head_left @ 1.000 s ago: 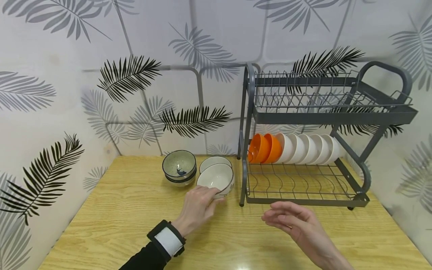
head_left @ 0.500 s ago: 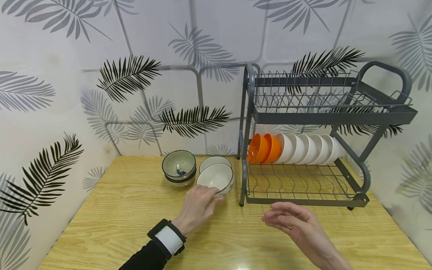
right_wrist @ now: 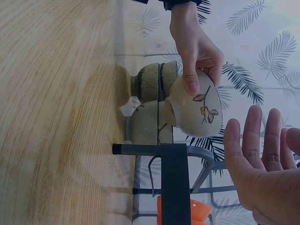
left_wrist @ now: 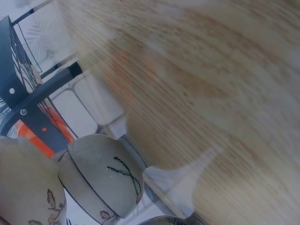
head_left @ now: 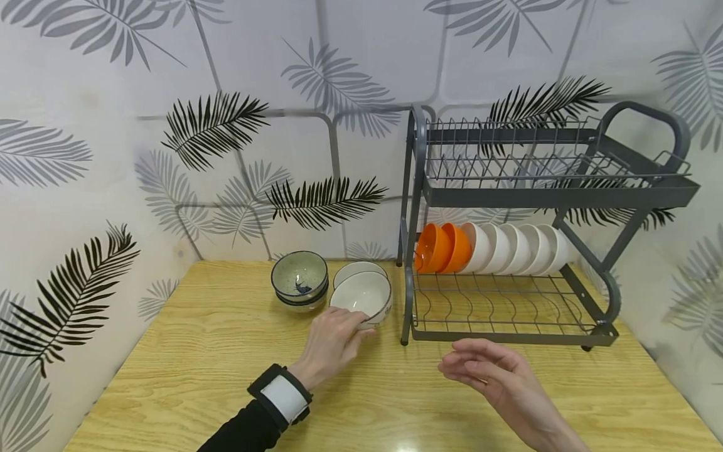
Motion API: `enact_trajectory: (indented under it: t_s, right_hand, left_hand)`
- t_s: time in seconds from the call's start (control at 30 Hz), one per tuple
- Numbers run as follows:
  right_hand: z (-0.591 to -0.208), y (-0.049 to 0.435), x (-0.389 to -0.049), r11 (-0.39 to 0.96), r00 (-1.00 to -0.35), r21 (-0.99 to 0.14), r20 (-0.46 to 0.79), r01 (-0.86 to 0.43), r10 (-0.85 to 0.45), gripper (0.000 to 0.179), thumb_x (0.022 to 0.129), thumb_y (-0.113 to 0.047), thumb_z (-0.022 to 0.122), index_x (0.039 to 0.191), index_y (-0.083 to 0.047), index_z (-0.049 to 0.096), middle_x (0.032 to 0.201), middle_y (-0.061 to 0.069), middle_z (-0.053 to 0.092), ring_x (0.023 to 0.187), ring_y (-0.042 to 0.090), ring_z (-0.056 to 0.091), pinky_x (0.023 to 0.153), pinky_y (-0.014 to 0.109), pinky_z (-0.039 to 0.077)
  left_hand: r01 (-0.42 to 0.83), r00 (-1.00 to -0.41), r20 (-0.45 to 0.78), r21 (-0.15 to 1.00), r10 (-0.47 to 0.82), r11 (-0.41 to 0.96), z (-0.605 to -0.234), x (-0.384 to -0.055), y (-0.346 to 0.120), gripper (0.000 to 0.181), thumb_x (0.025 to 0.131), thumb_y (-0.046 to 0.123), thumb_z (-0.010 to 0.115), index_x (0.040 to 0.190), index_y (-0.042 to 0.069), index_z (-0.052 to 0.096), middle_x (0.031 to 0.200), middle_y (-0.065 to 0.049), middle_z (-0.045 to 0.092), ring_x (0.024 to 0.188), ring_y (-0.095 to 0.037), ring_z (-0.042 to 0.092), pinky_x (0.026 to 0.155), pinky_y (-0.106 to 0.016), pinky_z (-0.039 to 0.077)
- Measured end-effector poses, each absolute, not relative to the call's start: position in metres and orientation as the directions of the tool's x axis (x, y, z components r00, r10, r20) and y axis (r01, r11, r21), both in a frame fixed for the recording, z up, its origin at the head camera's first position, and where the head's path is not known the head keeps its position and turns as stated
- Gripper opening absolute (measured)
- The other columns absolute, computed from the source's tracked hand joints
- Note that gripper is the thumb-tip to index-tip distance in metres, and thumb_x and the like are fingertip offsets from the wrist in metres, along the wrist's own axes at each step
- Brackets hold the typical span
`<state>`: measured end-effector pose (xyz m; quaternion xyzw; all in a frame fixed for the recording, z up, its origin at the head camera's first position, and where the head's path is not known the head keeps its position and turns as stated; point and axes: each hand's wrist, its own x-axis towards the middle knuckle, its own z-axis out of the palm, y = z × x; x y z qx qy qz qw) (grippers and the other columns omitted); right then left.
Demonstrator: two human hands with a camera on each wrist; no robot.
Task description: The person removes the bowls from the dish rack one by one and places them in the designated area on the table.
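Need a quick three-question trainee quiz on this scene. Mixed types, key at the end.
1. Which hand grips the white bowl?
2. True or false: the orange bowls stand on the lower shelf.
3. The right hand is: (a) gripping the lower shelf, (b) holding nothing, (c) touching the orange bowls.

Key: 1. The left hand. 2. True. 3. b.

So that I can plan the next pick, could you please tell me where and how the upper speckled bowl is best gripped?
Probably by pinching the near-left rim of the upper speckled bowl, coming from above and front left. It sits upright with its open rim exposed, while the white bowls crowd its right side and the wall is behind.
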<state>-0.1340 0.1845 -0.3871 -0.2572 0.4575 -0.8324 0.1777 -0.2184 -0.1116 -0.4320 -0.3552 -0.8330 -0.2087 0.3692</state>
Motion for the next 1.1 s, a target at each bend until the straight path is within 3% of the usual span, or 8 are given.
enact_trajectory:
  t_s: [0.73, 1.1]
  right_hand:
    - [-0.3884, 0.1845, -0.1315, -0.538, -0.789, -0.839, 0.272, 0.086, -0.551, 0.041, 0.101, 0.011, 0.026, 0.128, 0.003, 0.056, 0.119, 0.017, 0.065, 0.113, 0.033, 0.058, 0.101, 0.039, 0.046]
    - [-0.3895, 0.1837, -0.1320, -0.532, -0.803, -0.843, 0.263, 0.078, -0.535, 0.038, 0.101, 0.011, 0.028, 0.126, 0.005, 0.056, 0.117, 0.017, 0.066, 0.111, 0.033, 0.059, 0.099, 0.039, 0.047]
  left_hand:
    - [0.737, -0.503, 0.730, 0.083, 0.463, 0.670, -0.4317, -0.2205, -0.1125, 0.010, 0.081, 0.019, 0.074, 0.080, 0.014, 0.065, 0.071, 0.004, 0.071, 0.059, -0.009, 0.059, 0.069, -0.033, 0.056]
    - [0.749, -0.482, 0.737, 0.065, 0.474, 0.659, -0.4310, -0.2221, -0.1122, 0.011, 0.081, 0.018, 0.074, 0.081, 0.013, 0.065, 0.075, 0.002, 0.073, 0.065, -0.011, 0.064, 0.071, -0.034, 0.056]
